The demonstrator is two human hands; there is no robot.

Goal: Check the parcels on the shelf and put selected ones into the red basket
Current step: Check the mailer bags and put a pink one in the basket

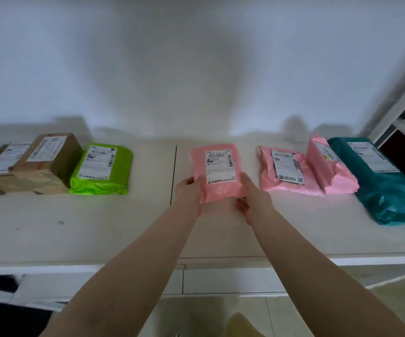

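Head view: the white shelf [99,229] carries a row of parcels lying label-up, presumably for reading; the pink parcel [217,171] sits mid-row, its near end clamped between left hand [188,193] and right hand [252,197], apparently for checking; no red basket shows.

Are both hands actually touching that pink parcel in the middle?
Touching. The head view shows the left hand and right hand gripping the pink parcel's near end from either side, fingers wrapped on it.
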